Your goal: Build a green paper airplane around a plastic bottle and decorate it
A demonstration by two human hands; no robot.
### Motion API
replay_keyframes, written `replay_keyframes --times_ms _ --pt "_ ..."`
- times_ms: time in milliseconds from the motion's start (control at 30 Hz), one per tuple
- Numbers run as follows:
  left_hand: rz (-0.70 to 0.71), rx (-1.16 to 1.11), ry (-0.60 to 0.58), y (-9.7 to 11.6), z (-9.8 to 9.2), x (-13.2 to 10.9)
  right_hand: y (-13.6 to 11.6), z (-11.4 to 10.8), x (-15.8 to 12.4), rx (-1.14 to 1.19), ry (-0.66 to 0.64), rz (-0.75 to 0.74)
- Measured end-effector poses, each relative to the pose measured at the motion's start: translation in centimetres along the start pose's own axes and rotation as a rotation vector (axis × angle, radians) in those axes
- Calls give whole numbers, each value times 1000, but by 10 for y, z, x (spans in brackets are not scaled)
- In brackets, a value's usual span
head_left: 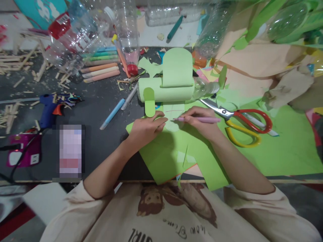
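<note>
The right hand (202, 124) has its fingers pinched shut on a pink pen (199, 119), with the tip on a green paper (171, 151) near the table's near edge. The left hand (146, 129) lies flat with its fingers curled, pressing the paper down. Scissors (242, 122) lie just right, and a bottle wrapped in green paper (169, 90) lies just beyond.

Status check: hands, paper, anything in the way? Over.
Left hand pressed on green paper sheet. Right hand grips pink pen, tip on sheet. Scissors lie close beside right hand.
</note>
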State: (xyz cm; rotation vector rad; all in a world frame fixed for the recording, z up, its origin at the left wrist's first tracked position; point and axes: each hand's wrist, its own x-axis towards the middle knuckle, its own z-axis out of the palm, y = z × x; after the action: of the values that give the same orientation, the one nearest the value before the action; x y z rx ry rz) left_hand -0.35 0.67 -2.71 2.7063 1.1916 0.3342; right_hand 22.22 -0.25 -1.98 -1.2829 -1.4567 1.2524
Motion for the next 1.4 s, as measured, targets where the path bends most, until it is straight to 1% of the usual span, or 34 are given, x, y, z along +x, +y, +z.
replay_keyframes --times_ms 33,100,233,533,700,900,1100,1400 --pt "2 -2 1 0 0 0 2 -1 1 -23 55 -27" --pt "1 -12 -7 0 -1 0 4 -3 3 -82 123 -51" --pt "-12 -8 -41 1 -2 0 7 -1 5 -130 152 -59" --pt "-15 23 -28 1 0 0 7 2 6 -133 140 -62" --pt "20 44 13 0 0 -1 6 2 6 -140 127 -80" --pt "10 38 11 0 0 -1 7 0 5 -183 111 -55" --pt "33 48 61 -1 1 0 3 1 6 -166 115 -23" --pt "25 38 29 -1 1 0 -2 2 5 -164 125 35"
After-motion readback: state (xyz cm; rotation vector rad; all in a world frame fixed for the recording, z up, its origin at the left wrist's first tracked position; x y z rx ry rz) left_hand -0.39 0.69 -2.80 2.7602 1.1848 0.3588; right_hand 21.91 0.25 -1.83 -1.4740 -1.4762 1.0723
